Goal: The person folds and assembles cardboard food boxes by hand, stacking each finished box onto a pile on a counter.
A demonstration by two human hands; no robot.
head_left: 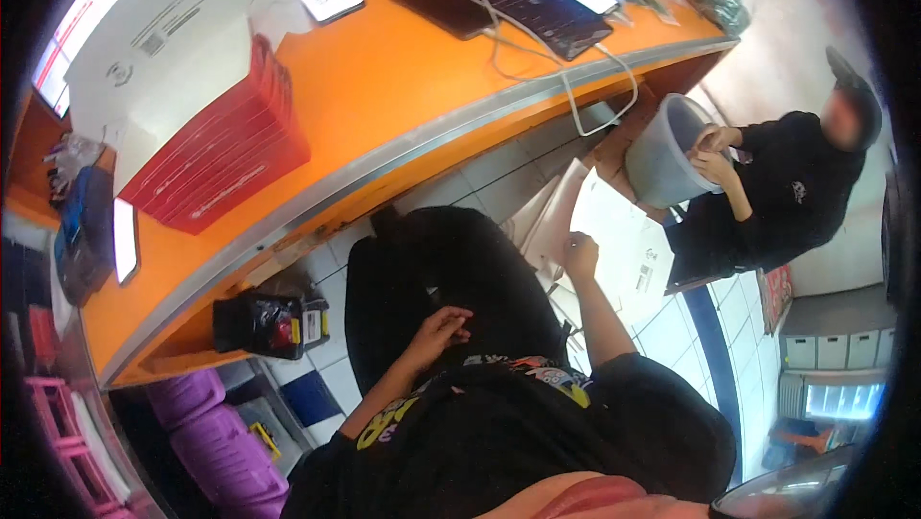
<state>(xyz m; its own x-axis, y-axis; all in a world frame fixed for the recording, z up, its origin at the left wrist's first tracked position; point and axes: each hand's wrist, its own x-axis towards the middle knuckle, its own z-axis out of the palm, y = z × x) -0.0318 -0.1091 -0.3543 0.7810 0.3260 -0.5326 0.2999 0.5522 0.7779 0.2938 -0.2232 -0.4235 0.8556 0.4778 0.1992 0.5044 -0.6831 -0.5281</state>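
Currently, right hand [579, 256]: I see it at the left part of the white flat pieces [622, 246], with curled fingers; whether it grips them, I cannot tell.
Left hand [443, 328]: it is loosely open, fingers bent, near the black chair [451, 255].
White flat pieces: they are just right of the chair, near the grey bucket [660, 159].
Orange counter [384, 58]: it carries a stack of red boxes [225, 150].
Co-worker [791, 188]: both hands are at the bucket's rim.

Black short-sleeved shirt [518, 437], multicoloured front print [578, 394] with yellow, bare forearms [602, 322], bare fingers [453, 316]
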